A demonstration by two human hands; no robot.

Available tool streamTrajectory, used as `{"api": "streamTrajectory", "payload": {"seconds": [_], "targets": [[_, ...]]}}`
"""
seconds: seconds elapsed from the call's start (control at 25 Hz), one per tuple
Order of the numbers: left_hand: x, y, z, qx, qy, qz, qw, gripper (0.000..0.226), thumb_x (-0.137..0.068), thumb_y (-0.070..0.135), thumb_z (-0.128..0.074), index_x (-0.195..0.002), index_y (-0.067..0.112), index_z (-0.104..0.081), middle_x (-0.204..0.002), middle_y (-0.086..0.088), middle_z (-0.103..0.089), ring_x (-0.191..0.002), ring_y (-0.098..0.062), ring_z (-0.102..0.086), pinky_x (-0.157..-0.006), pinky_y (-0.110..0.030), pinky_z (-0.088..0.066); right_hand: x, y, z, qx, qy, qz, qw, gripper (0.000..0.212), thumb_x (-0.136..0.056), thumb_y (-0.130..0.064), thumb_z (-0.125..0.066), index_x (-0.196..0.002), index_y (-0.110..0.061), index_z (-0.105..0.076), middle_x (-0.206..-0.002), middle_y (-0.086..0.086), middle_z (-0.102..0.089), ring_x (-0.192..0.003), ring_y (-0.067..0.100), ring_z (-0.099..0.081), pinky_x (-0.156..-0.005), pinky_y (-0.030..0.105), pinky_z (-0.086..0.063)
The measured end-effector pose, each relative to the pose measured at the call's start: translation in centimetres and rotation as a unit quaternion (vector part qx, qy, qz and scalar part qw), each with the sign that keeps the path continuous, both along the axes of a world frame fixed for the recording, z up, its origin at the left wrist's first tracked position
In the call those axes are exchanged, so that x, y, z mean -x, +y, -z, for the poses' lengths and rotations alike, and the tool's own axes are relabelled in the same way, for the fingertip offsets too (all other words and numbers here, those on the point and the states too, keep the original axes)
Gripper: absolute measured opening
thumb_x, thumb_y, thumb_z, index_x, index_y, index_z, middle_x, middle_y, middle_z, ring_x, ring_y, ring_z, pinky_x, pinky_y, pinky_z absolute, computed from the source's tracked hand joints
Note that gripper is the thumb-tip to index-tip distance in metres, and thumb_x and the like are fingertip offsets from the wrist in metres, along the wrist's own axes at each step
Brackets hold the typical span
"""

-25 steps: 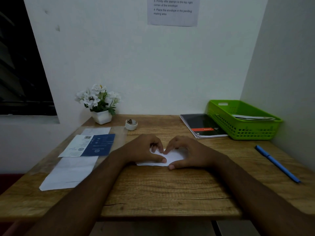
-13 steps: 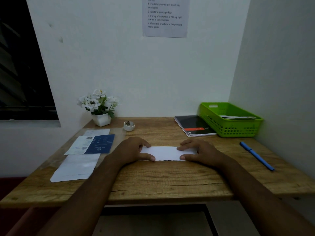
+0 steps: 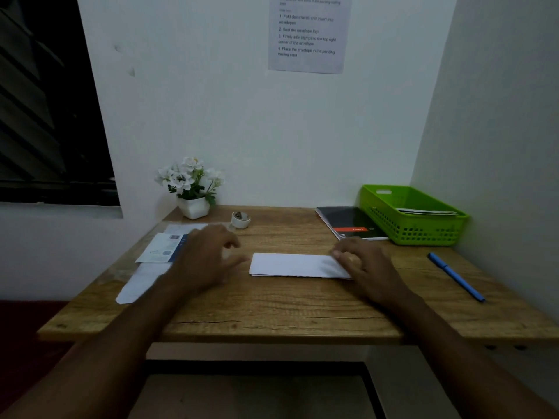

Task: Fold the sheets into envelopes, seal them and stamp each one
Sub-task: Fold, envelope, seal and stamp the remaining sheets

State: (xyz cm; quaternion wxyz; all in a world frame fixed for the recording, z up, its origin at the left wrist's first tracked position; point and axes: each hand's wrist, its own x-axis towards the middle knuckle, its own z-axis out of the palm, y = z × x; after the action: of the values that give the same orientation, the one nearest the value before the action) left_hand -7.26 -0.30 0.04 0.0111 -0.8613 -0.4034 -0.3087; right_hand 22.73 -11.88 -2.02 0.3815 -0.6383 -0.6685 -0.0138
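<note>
A folded white sheet (image 3: 295, 265) lies flat as a long strip in the middle of the wooden desk (image 3: 272, 309). My right hand (image 3: 363, 264) rests on its right end, fingers lightly bent over the paper. My left hand (image 3: 208, 258) hovers just left of the strip, off the paper, blurred, fingers spread and holding nothing. A small roll of tape (image 3: 240, 219) sits behind the left hand. Loose white sheets (image 3: 142, 282) and a blue-and-white printed envelope (image 3: 165, 247) lie at the desk's left side.
A white pot of flowers (image 3: 192, 189) stands at the back left. A dark notebook (image 3: 348, 222) and a green basket (image 3: 414, 216) holding papers sit at the back right. A blue pen (image 3: 455, 276) lies on the right. Walls close in behind and right.
Both hands pressed the sheet at its middle, then slid apart to its ends. Now my left hand has lifted off the paper and moved left; the right stays on the right end.
</note>
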Motion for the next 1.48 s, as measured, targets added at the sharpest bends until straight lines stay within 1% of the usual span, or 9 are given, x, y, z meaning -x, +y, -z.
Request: {"api": "streamTrajectory", "payload": {"seconds": [0.12,0.28,0.36,0.52,0.84,0.96,1.12,1.28,1.48], "targets": [[5.6,0.6,-0.6,-0.014,-0.003,-0.036,0.999,0.037,-0.071,0.053,-0.072,-0.089,0.021,-0.068,-0.086,0.006,-0.061,-0.079,-0.011,-0.055,-0.066,-0.029,-0.041,7.2,0.6,-0.8,0.034,-0.039,-0.100,0.994,0.024,-0.091,-0.052,-0.049,-0.105,-0.039,-0.062,-0.115,-0.025,-0.058,-0.112,-0.004,-0.049,-0.109,0.045,-0.031],[12.0,1.6,-0.9,0.238,-0.083,-0.001,0.968,0.052,-0.054,0.057,-0.082,-0.097,0.031,-0.070,-0.111,0.019,-0.056,-0.110,-0.007,-0.047,-0.089,-0.030,-0.036,17.1,2.2,-1.8,0.063,-0.130,-0.209,0.967,0.024,-0.090,-0.046,-0.056,-0.111,-0.035,-0.062,-0.123,-0.017,-0.058,-0.117,0.000,-0.045,-0.110,0.040,-0.018],[14.2,2.2,-0.3,0.282,-0.040,0.017,0.958,0.066,-0.040,0.069,-0.078,-0.098,0.039,-0.071,-0.125,0.020,-0.049,-0.120,-0.004,-0.039,-0.100,-0.032,-0.033,19.8,3.5,-1.7,0.066,-0.142,-0.226,0.962,0.029,-0.088,-0.047,-0.060,-0.112,-0.032,-0.065,-0.124,-0.012,-0.060,-0.118,0.006,-0.047,-0.106,0.041,-0.022],[15.7,3.2,1.6,0.254,-0.042,0.011,0.966,0.055,-0.043,0.074,-0.074,-0.092,0.051,-0.069,-0.127,0.016,-0.051,-0.120,-0.008,-0.046,-0.100,-0.032,-0.041,22.2,5.7,-0.6,0.082,-0.169,-0.210,0.959,0.043,-0.086,-0.055,-0.059,-0.121,-0.030,-0.063,-0.131,-0.002,-0.056,-0.122,0.016,-0.046,-0.103,0.046,-0.031],[15.2,3.1,2.5,0.160,-0.158,0.006,0.974,0.030,-0.068,0.046,-0.071,-0.089,0.025,-0.073,-0.096,0.012,-0.070,-0.092,-0.002,-0.062,-0.080,-0.028,-0.046,24.4,7.7,0.1,0.018,-0.326,-0.203,0.923,0.053,-0.093,-0.061,-0.041,-0.123,-0.025,-0.064,-0.158,0.000,-0.027,-0.142,0.019,-0.022,-0.111,0.053,-0.014],[15.2,3.1,2.5,0.130,-0.182,-0.022,0.974,0.015,-0.080,0.023,-0.073,-0.095,0.025,-0.071,-0.097,0.009,-0.069,-0.092,-0.003,-0.061,-0.077,-0.026,-0.045,24.8,8.1,-0.2,0.053,-0.307,-0.194,0.930,0.053,-0.092,-0.062,-0.041,-0.119,-0.024,-0.067,-0.160,-0.001,-0.020,-0.147,0.017,-0.011,-0.114,0.059,-0.002],[15.2,3.1,2.6,0.110,-0.188,-0.036,0.975,0.022,-0.081,0.016,-0.071,-0.103,0.015,-0.071,-0.101,0.002,-0.070,-0.095,-0.011,-0.062,-0.083,-0.027,-0.046,25.3,8.4,-0.5,0.029,-0.316,-0.189,0.929,0.042,-0.094,-0.053,-0.046,-0.112,-0.025,-0.071,-0.154,-0.003,-0.036,-0.146,0.015,-0.018,-0.114,0.058,0.000],[15.4,3.0,2.6,0.117,-0.223,-0.041,0.967,0.021,-0.083,0.017,-0.070,-0.104,0.016,-0.071,-0.099,0.001,-0.071,-0.093,-0.012,-0.063,-0.075,-0.020,-0.043,24.8,7.6,-0.4,-0.066,-0.282,-0.217,0.932,0.032,-0.095,-0.045,-0.050,-0.097,-0.026,-0.075,-0.133,-0.006,-0.059,-0.131,0.014,-0.042,-0.112,0.055,-0.017],[15.3,2.8,2.3,0.138,-0.238,-0.040,0.960,0.019,-0.083,0.016,-0.069,-0.101,0.014,-0.072,-0.097,-0.001,-0.071,-0.089,-0.007,-0.062,-0.071,-0.018,-0.041,22.2,5.6,-0.9,-0.107,-0.094,-0.233,0.962,0.028,-0.095,-0.039,-0.050,-0.104,-0.025,-0.073,-0.118,-0.008,-0.066,-0.111,0.007,-0.053,-0.096,0.034,-0.036]]}}
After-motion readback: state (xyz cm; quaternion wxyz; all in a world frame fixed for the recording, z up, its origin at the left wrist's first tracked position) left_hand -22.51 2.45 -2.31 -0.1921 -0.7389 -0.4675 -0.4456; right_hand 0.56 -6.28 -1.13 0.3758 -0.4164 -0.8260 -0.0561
